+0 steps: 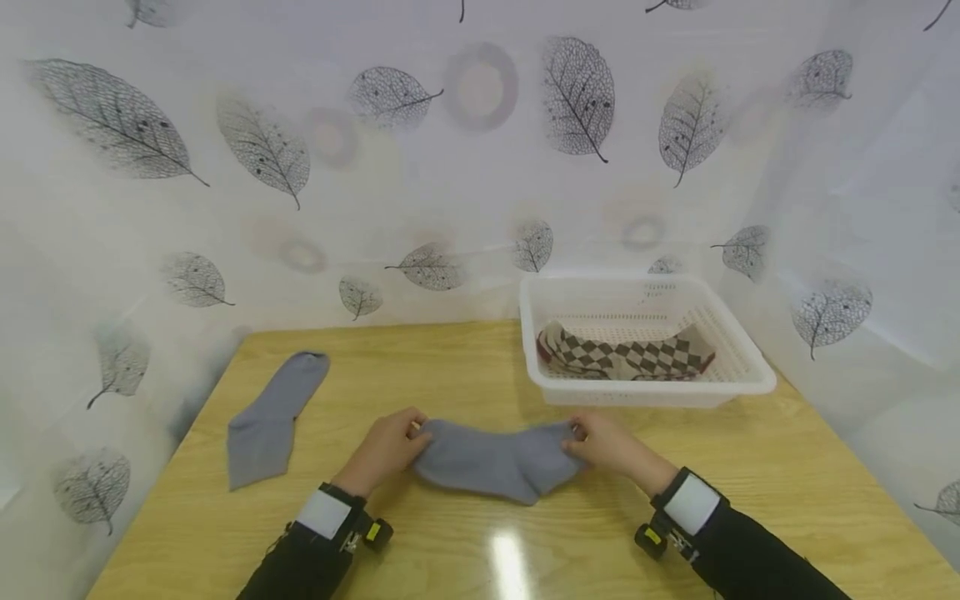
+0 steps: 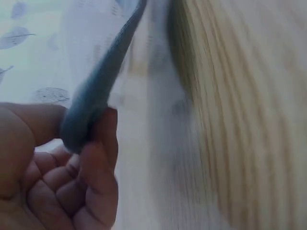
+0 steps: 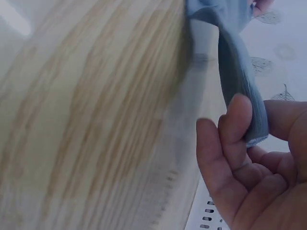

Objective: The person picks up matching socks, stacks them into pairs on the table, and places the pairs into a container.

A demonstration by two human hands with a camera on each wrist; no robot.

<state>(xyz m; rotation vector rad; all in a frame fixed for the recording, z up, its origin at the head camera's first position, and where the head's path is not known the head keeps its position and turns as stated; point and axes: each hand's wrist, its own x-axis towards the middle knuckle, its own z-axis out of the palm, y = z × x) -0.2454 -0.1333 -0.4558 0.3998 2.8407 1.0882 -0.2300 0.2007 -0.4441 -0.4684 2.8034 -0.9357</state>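
Observation:
A grey-blue sock (image 1: 491, 458) is stretched sideways between both hands, raised a little off the wooden table. My left hand (image 1: 392, 446) pinches its left end between thumb and fingers; in the left wrist view the sock (image 2: 96, 96) runs up and away from that hand (image 2: 62, 177). At the other end my right hand (image 1: 611, 446) pinches the cuff, whose edge sticks out past the fingers of the hand (image 3: 254, 163) in the right wrist view. A second grey-blue sock (image 1: 273, 421) lies flat at the table's left, apart from both hands.
Behind the right hand stands a white plastic basket (image 1: 645, 389) holding brown-and-beige checkered socks (image 1: 630, 354). The wooden table (image 1: 420, 358) ends at a white sheet (image 1: 465, 192) printed with leaves, which hangs at the back and sides.

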